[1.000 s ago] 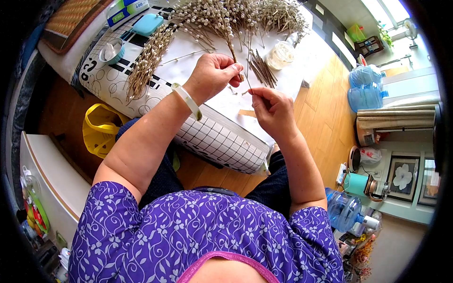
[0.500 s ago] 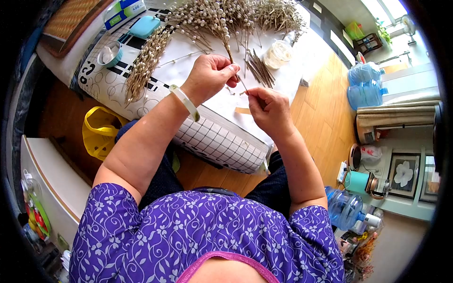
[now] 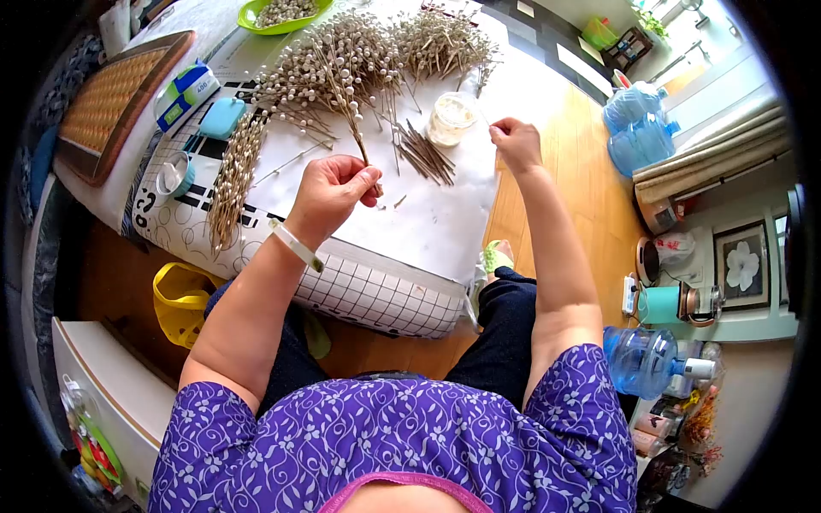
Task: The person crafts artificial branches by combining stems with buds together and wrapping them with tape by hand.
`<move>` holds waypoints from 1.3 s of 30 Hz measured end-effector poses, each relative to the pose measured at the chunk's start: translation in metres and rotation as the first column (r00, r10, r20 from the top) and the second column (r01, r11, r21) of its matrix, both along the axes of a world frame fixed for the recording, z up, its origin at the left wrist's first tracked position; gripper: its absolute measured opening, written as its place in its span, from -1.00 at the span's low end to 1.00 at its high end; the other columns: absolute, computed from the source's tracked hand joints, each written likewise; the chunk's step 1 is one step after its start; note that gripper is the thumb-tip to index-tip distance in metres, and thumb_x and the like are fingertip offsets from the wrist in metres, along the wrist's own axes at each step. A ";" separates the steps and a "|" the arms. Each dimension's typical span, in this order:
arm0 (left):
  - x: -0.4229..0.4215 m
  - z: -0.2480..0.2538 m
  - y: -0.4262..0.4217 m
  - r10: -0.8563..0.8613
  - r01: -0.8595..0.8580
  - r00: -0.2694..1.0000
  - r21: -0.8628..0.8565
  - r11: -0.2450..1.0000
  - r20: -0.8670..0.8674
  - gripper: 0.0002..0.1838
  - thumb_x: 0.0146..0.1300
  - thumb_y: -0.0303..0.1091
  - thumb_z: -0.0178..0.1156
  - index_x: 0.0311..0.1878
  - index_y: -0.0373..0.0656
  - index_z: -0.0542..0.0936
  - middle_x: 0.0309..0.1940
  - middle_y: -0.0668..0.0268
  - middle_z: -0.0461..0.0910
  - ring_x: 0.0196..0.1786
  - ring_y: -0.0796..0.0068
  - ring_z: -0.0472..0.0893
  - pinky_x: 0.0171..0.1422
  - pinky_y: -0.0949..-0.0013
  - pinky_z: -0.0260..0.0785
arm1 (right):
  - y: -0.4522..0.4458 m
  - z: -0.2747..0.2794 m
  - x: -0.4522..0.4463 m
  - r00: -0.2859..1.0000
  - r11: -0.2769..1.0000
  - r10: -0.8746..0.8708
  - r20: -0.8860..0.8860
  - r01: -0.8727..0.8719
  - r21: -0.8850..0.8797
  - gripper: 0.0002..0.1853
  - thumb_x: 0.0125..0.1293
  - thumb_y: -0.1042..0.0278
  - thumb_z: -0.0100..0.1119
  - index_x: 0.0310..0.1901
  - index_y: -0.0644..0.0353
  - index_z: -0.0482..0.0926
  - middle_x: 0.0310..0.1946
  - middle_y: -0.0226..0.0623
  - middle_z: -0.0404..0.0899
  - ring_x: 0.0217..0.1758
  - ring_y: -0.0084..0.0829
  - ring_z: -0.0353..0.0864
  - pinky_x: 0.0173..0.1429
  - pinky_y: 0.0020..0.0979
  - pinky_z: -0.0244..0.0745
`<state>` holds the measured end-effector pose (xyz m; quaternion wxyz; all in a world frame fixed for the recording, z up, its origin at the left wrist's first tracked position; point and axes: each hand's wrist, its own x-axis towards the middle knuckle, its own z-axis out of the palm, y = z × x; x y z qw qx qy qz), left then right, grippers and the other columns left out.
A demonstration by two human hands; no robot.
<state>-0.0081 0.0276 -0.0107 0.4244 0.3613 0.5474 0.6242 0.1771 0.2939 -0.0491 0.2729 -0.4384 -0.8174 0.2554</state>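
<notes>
My left hand (image 3: 329,195) pinches the lower end of an upright budded stem (image 3: 355,128), brown with small round white buds like pussy willow. My right hand (image 3: 517,145) is raised past the table's right edge, thumb and fingers pressed together. A faint pale strand seems to show at its fingertips, too thin to make out. Between the hands lie a pile of short cut sticks (image 3: 426,156) and a clear round tub (image 3: 451,118) with whitish contents. Behind my left hand spreads a heap of budded stems (image 3: 329,64).
Another stem bundle (image 3: 235,179) lies at the left, near a blue case (image 3: 222,118) and a small cup (image 3: 175,174). A green basin (image 3: 248,15) stands at the back. A yellow bag (image 3: 175,303) is on the floor; water jugs (image 3: 641,141) stand at the right.
My right hand has moved away from the stem, up and out to the right. My left hand still holds the stem. The view has shifted, showing more of the table's far side.
</notes>
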 end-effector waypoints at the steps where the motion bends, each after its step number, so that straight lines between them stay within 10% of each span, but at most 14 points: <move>1: 0.000 0.000 0.000 -0.003 0.003 1.000 -0.016 1.000 -0.002 -0.82 0.14 -0.41 0.15 -0.41 -0.39 0.54 -0.57 0.25 0.55 -0.54 0.58 0.52 -0.41 0.55 0.42 | 0.004 -0.001 -0.005 1.000 1.000 -0.001 -0.004 0.001 -0.005 -0.82 0.00 0.29 0.15 -0.40 0.21 0.61 -0.54 -0.17 0.59 -0.46 -0.33 0.58 -0.28 -0.42 0.45; 5: -0.001 -0.003 0.000 -0.031 0.031 0.999 -0.011 0.999 0.027 -0.80 0.12 -0.39 0.19 -0.41 -0.39 0.54 -0.57 0.25 0.55 -0.54 0.58 0.52 -0.42 0.55 0.41 | 0.018 -0.010 -0.028 0.994 0.999 0.038 0.102 -0.039 0.012 -0.79 0.03 0.23 0.20 -0.42 0.20 0.60 -0.55 -0.17 0.58 -0.48 -0.30 0.56 -0.30 -0.38 0.44; 7: -0.002 -0.003 -0.001 -0.025 0.025 0.999 -0.008 1.000 0.036 -0.80 0.11 -0.38 0.20 -0.41 -0.39 0.55 -0.58 0.25 0.55 -0.54 0.59 0.52 -0.43 0.56 0.41 | 0.003 0.006 -0.034 0.996 0.964 -0.048 -0.075 0.026 -0.264 -0.75 0.09 0.17 0.16 -0.40 0.21 0.59 -0.56 -0.18 0.57 -0.49 -0.28 0.55 -0.30 -0.36 0.43; 11: -0.003 0.003 -0.005 -0.047 0.045 0.995 0.031 0.999 0.083 -0.81 0.08 -0.39 0.23 -0.45 -0.37 0.55 -0.61 0.28 0.54 -0.58 0.61 0.50 -0.45 0.57 0.39 | 0.010 0.012 -0.008 0.994 0.981 -0.105 -0.007 0.105 0.164 -0.73 0.15 0.18 0.14 -0.43 0.25 0.59 -0.69 -0.37 0.52 -0.65 -0.60 0.43 -0.54 -0.52 0.32; 14: 0.000 0.001 -0.006 -0.098 0.097 0.995 0.036 0.995 0.035 -0.85 0.09 -0.41 0.23 -0.47 -0.32 0.55 -0.62 0.29 0.55 -0.59 0.62 0.50 -0.49 0.59 0.37 | -0.060 0.045 -0.013 0.860 0.982 0.020 -0.510 -0.113 -0.151 -0.81 0.17 0.33 0.17 -0.43 0.31 0.60 -0.58 -0.38 0.57 -0.54 -0.65 0.44 -0.45 -0.67 0.32; 19: 0.018 -0.007 -0.009 -0.143 0.145 0.987 0.036 0.989 -0.069 -0.86 0.07 -0.42 0.23 -0.46 -0.32 0.56 -0.64 0.35 0.54 -0.58 0.72 0.46 -0.51 0.63 0.31 | -0.168 0.065 -0.039 0.805 0.758 0.370 -0.464 -0.550 -0.351 -0.83 0.08 0.38 0.24 -0.42 0.35 0.57 -0.52 -0.35 0.57 -0.48 -0.64 0.48 -0.36 -0.62 0.40; 25: 0.029 -0.008 -0.014 -0.097 0.130 0.949 0.094 0.987 -0.301 -0.91 0.12 -0.49 0.15 -0.37 -0.33 0.57 -0.61 0.41 0.51 -0.54 0.70 0.44 -0.47 0.61 0.30 | -0.177 0.045 -0.041 0.765 0.649 0.202 -0.611 -0.572 -0.502 -0.84 0.11 0.41 0.19 -0.49 0.32 0.53 -0.59 -0.41 0.52 -0.56 -0.69 0.40 -0.48 -0.64 0.32; 39: 0.034 -0.010 -0.006 -0.290 0.302 0.893 0.021 0.953 0.345 -0.82 0.16 -0.36 0.14 -0.30 -0.30 0.55 -0.51 0.29 0.56 -0.46 0.56 0.54 -0.29 0.53 0.42 | -0.151 0.040 -0.031 0.744 0.616 0.063 -0.666 -0.553 -0.560 -0.82 0.14 0.27 0.19 -0.47 0.20 0.54 -0.64 -0.50 0.43 -0.65 -0.76 0.24 -0.60 -0.69 0.06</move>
